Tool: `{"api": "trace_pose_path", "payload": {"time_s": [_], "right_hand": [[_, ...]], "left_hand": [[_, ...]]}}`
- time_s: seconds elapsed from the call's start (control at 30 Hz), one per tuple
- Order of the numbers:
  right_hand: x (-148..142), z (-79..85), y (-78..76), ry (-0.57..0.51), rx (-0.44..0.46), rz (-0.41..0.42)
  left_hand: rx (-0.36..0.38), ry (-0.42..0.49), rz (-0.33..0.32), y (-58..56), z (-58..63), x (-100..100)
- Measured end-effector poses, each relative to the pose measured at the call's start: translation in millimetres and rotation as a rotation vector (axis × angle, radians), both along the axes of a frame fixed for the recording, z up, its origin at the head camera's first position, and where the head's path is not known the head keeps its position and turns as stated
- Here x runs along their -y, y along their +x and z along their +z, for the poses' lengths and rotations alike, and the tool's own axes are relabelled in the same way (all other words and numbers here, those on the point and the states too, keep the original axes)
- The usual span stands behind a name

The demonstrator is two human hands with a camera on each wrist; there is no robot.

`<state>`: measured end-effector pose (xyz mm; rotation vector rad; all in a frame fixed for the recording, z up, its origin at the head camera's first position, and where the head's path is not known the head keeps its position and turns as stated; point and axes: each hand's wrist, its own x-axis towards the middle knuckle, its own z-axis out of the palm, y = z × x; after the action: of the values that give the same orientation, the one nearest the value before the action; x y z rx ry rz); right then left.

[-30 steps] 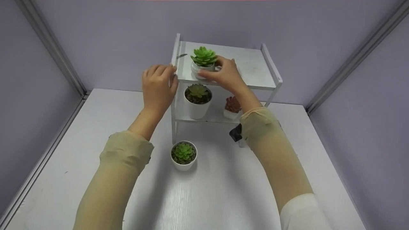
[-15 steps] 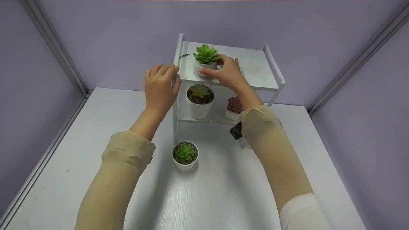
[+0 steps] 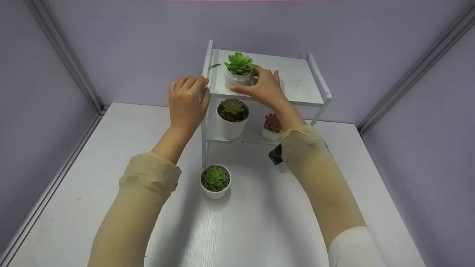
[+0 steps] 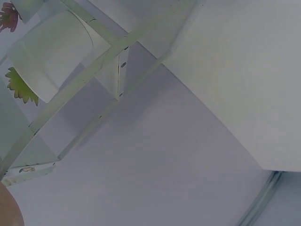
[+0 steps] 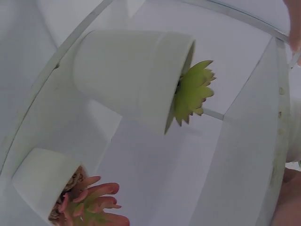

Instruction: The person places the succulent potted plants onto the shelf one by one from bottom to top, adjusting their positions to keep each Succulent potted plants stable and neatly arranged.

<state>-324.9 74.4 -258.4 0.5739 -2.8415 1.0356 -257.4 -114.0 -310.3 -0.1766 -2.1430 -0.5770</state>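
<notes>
A bright green succulent in a small white pot (image 3: 239, 77) sits on the top board of a white two-tier shelf (image 3: 293, 79), near its front left. My right hand (image 3: 264, 86) holds this pot from the right, thumb in front and fingers behind. At the upper left corner of the shelf, my left hand (image 3: 187, 102) grips the side rail with bent fingers. On the lower board stand a larger white pot with a dull green succulent (image 3: 232, 120) and a small white pot with a red succulent (image 3: 272, 126), partly hidden by my right forearm.
Another green succulent in a white pot (image 3: 215, 181) stands on the white table (image 3: 237, 230), before the shelf's left leg. A small black object (image 3: 275, 154) shows beside my right sleeve. Grey-lilac walls enclose the table at the back and sides.
The held pot has shifted slightly backward on the top board, with my right hand around it. My left hand has stayed at the shelf corner. The whole view has shifted a little.
</notes>
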Motion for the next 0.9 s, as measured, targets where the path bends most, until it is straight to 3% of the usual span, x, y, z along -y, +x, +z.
{"api": "trace_pose_path", "payload": {"time_s": [0.27,0.53,0.73,0.9], "right_hand": [[-12.4,-3.0,13.5,-0.075,0.018,-0.012],[-36.0,-18.1,41.0,-0.221,-0.008,0.093],[-50.4,-40.4,70.1,-0.221,-0.052,0.191],[-59.3,-78.5,86.8,-0.151,0.029,0.257]], "left_hand": [[0.0,0.004,-0.012,-2.6,0.5,4.3],[-0.012,-0.006,-0.003,-6.3,-1.5,8.9],[-0.016,-0.005,0.005,-8.1,-0.8,10.9],[-0.014,0.002,0.001,-9.4,-0.9,14.1]]}}
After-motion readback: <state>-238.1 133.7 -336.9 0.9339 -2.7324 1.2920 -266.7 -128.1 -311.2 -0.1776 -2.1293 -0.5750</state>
